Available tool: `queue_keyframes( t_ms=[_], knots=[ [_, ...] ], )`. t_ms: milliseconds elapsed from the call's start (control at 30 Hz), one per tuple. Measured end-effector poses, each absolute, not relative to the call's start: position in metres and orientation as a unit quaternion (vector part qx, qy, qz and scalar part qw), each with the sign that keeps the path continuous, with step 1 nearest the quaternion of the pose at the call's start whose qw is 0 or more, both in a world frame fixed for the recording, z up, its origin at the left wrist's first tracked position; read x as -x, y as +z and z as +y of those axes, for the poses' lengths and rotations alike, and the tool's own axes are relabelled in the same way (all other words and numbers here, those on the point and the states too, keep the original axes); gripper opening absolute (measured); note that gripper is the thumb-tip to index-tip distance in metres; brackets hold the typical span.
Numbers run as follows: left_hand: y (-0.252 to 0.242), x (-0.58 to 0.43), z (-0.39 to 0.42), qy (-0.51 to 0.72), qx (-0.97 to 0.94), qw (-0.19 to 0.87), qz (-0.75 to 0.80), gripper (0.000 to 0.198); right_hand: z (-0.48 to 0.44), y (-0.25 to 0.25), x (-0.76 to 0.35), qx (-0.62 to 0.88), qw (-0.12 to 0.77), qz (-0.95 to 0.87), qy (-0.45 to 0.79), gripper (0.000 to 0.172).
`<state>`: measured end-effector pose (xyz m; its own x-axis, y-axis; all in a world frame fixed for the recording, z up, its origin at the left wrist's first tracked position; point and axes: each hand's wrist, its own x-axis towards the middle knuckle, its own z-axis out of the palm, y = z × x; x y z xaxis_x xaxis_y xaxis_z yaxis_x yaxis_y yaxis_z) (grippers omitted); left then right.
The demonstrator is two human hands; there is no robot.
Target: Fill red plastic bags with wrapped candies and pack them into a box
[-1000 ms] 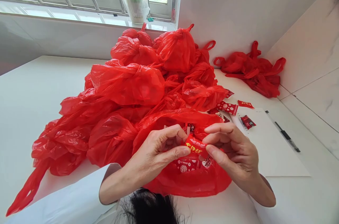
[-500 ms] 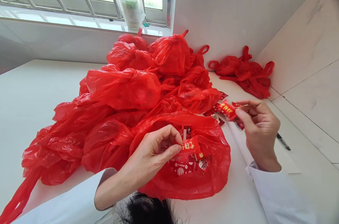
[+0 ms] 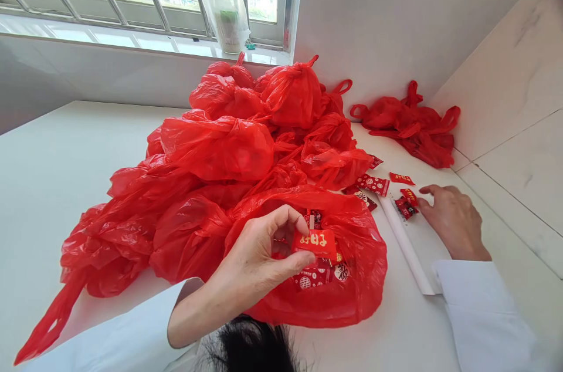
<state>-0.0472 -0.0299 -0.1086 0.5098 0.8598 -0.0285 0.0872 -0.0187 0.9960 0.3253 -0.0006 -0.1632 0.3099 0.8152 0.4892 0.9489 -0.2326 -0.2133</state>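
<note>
Head camera is showing the left hand point(image 3: 259, 254) hovering at the lower centre of the frame, over an open red bag point(image 3: 369, 296). Its thumb and forefinger are curving with a gap between their tips, and a bright red packet point(image 3: 321, 243) with yellow lettering is sitting at them; whether they are gripping it, I cannot tell. Other small packets point(image 3: 310, 281) are lying inside the bag, below that one.

At right of centre, the right hand point(image 3: 453, 216) is resting low over white paper point(image 3: 409, 254), thumb and forefinger parted and holding nothing. Just beside its thumb, a second red packet point(image 3: 410, 196) is overlapping a dark red packet point(image 3: 404, 209); contact with the thumb is staying unclear. Knotted red bags point(image 3: 220, 149) are piling up across the centre, and more red bags point(image 3: 409, 119) are lying bunched at the upper right.
</note>
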Motion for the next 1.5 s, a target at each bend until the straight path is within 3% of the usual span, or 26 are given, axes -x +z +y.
queue_keyframes(
  t_ms=[100, 200, 267, 367, 667, 933, 1100, 1267, 1500],
  knots=[
    [-0.107, 0.047, -0.031, 0.33, -0.621, 0.608, 0.369, 0.013, -0.009, -0.142, -0.281, 0.68, 0.343, -0.626, -0.169, 0.016],
    [-0.108, 0.047, -0.031, 0.337, -0.609, 0.616, 0.368, 0.014, -0.028, -0.124, -0.216, 0.533, 0.456, -0.711, -0.043, 0.009],
    [-0.108, 0.046, -0.031, 0.344, -0.606, 0.612, 0.374, 0.015, -0.043, -0.12, -0.179, 0.435, 0.449, -0.778, 0.064, 0.014],
    [-0.108, 0.046, -0.03, 0.343, -0.603, 0.604, 0.393, 0.016, -0.058, -0.124, -0.149, 0.409, 0.43, -0.796, 0.121, 0.025],
    [-0.109, 0.044, -0.033, 0.323, -0.61, 0.606, 0.396, 0.014, -0.058, -0.13, -0.143, 0.46, 0.433, -0.769, 0.101, 0.023],
    [-0.117, 0.044, -0.032, 0.309, -0.587, 0.643, 0.383, 0.014, -0.062, -0.137, -0.145, 0.434, 0.408, -0.803, -0.022, 0.024],
    [-0.111, 0.044, -0.032, 0.262, -0.595, 0.642, 0.407, 0.012, -0.062, -0.129, -0.144, 0.44, 0.435, -0.785, 0.039, 0.013],
    [-0.109, 0.043, -0.032, 0.256, -0.606, 0.63, 0.413, 0.007, -0.063, -0.125, -0.142, 0.445, 0.434, -0.781, 0.062, 0.014],
    [-0.107, 0.041, -0.032, 0.246, -0.551, 0.693, 0.396, 0.011, -0.064, -0.122, -0.144, 0.461, 0.426, -0.77, 0.115, 0.015]
  ],
)
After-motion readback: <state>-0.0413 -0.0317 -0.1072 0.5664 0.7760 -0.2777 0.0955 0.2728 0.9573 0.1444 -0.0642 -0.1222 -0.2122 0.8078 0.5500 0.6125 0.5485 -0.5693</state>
